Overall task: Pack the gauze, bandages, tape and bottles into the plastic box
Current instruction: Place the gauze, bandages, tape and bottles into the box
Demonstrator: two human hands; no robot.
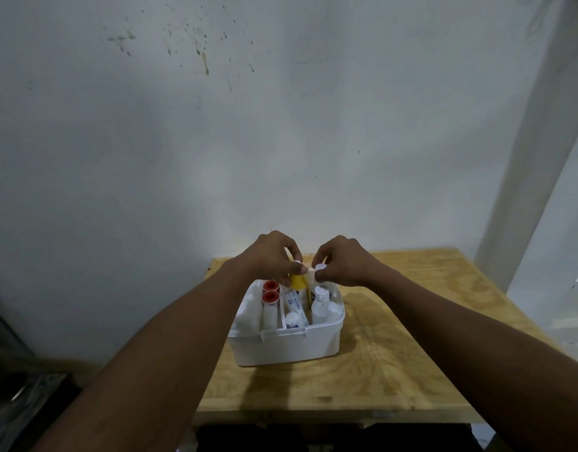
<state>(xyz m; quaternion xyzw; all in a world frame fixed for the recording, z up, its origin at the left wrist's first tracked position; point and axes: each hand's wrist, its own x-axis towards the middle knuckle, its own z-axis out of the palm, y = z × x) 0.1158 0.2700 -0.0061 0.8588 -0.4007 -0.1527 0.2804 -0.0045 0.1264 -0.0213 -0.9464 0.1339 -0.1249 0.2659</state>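
with the white plastic box (282, 349) on the wooden table (395, 353) already crowded with upright bottles, packing looks nearly done: left hand (268, 256) pinches the yellow-topped bottle (298, 283), right hand (341, 264) a white cap (320, 266).
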